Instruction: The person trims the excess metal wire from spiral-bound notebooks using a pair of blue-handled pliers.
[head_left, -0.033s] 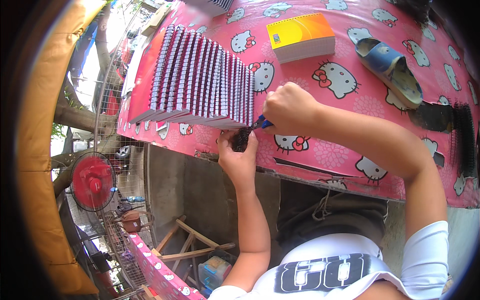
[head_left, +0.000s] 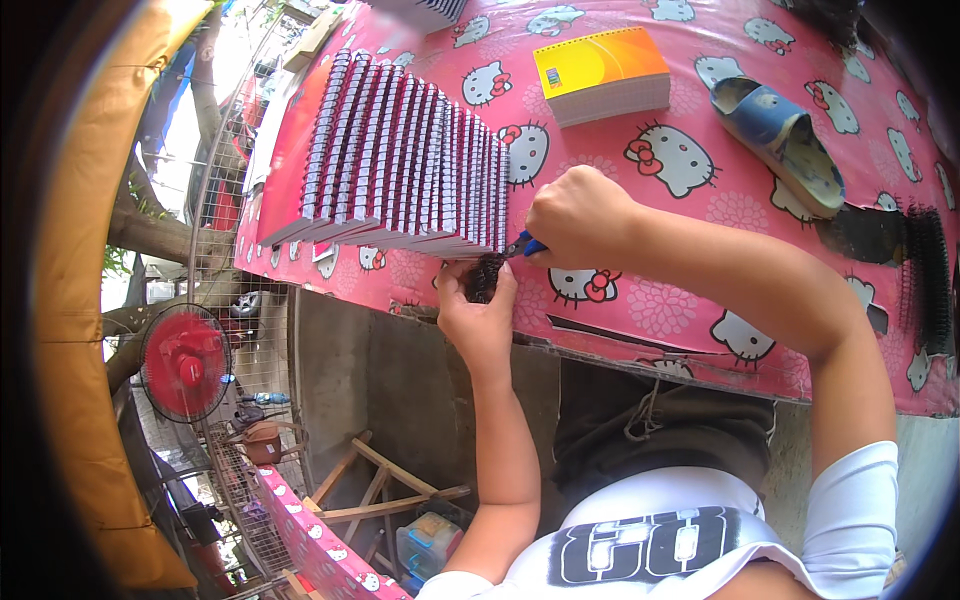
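Both hands work at the near desk edge: the right hand [head_left: 580, 215] squeezes a blue-handled tool [head_left: 530, 244] shut, the left hand [head_left: 480, 310] pinches a black wire coil [head_left: 484, 277], likely being trimmed beside the spiral notebooks [head_left: 400, 160].

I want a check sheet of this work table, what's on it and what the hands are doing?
Surface: table with pink cat-print cover.
Job's things: row of spiral notebooks fanned along the front edge; dark coil piece; blue-handled tool.
Clutter: orange notepad; blue slipper; black coils at right.
Hands: left hand pinches the coil piece below the edge; right hand grips the tool at the last notebook.
Cables: nothing seen.
Surroundings: red fan, wire fence, wooden frame below.
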